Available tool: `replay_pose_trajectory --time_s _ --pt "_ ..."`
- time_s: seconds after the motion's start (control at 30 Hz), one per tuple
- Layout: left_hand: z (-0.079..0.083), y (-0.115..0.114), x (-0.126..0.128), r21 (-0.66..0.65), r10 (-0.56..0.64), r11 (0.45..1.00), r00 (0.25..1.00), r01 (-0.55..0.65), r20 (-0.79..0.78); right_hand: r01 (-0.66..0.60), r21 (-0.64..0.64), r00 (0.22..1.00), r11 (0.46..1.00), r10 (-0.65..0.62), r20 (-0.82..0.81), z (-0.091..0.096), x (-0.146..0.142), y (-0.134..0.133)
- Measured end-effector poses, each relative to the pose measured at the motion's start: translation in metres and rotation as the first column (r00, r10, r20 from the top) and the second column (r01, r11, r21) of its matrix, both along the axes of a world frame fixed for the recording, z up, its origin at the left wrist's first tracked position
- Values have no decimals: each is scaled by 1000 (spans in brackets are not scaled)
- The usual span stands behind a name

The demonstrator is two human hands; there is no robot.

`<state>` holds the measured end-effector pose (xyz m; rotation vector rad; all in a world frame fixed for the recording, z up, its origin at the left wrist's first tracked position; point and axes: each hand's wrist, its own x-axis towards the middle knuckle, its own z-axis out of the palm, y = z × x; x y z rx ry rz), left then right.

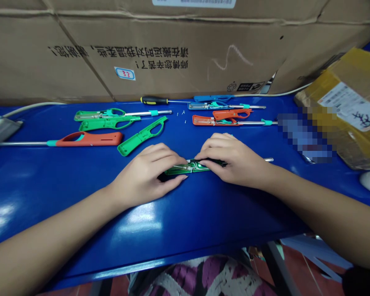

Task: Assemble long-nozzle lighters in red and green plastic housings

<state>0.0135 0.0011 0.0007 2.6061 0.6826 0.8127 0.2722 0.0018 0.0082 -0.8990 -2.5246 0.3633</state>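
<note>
Left hand [146,174] and right hand [232,158] sat close together, both pinched on the green lighter [188,167], which lay opened near the middle of the blue table [80,193]. Beyond lay a green shell [142,137] and an orange lighter [86,139]. The cardboard box [172,49] and taped box [351,107] were closed, contents unseen.
</note>
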Motion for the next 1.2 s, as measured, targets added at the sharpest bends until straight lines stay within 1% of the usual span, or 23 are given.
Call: replay_pose_trajectory --time_s 0.1,0.27,0.4,0.57,0.67,0.83,0.93,1.1,1.2 --pt "0 0 0 -11 -20 1000 1000 20 2 -2 2 999 1000 2 40 1 0 0" --pt "0 -1 2 -28 -42 999 999 43 29 16 21 999 1000 -18 52 2 1 -1" --pt "0 -1 3 -27 -44 999 998 45 40 19 -2 998 1000 -19 55 2 3 0" --pt "-1 1 2 -28 -10 1000 998 11 57 -10 -27 1000 1000 10 1 -1 3 3" --pt "-3 1 2 -75 8 997 998 -3 69 -26 -51 999 998 23 -49 -2 1 3" --pt "-5 0 3 -164 77 985 992 -61 95 -14 -77 998 997 9 -61 -2 1 3" --pt "-4 -1 4 -193 104 978 990 -83 99 -14 -59 999 998 11 -39 0 4 3" --pt "-3 0 5 -203 99 976 990 -78 96 -26 -5 998 1000 26 58 4 8 4" --pt "-4 0 4 -207 95 976 991 -73 98 -24 7 996 1000 23 89 5 8 3"
